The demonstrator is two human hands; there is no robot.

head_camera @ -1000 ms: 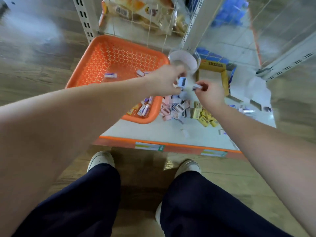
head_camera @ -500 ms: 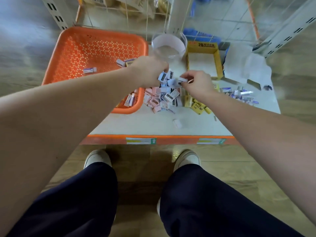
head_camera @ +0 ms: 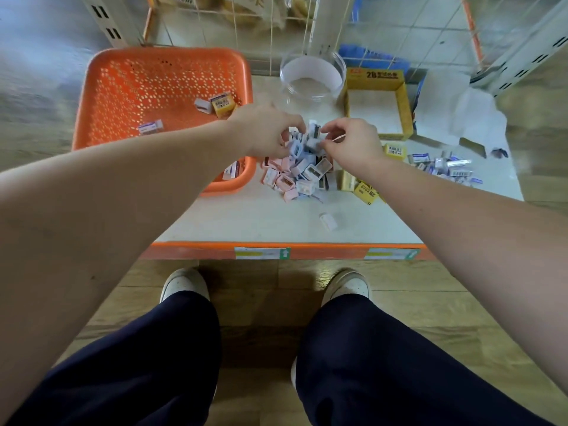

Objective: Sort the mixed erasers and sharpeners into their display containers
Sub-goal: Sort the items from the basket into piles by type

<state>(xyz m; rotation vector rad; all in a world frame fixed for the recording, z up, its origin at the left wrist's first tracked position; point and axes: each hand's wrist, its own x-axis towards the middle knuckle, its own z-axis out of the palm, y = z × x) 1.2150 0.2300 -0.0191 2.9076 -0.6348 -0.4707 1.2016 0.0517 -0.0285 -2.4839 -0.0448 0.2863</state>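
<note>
Am pinching pale-blue plastic sharpener [head_camera: 314,134] upright in right hand [head_camera: 350,146]; left hand [head_camera: 264,130] digging curled into pastel sharpener pile [head_camera: 295,176], grip unclear; clear round plastic tub [head_camera: 310,66] lying just beyond, far side.

Bare shelf [head_camera: 233,219] lay open along the near edge, save one stray sharpener [head_camera: 328,221]. The orange basket [head_camera: 123,87] walled the left. The sharpener pile [head_camera: 295,176] filled the centre. The clear tub [head_camera: 312,87] and yellow box [head_camera: 402,99] blocked the far side.
</note>
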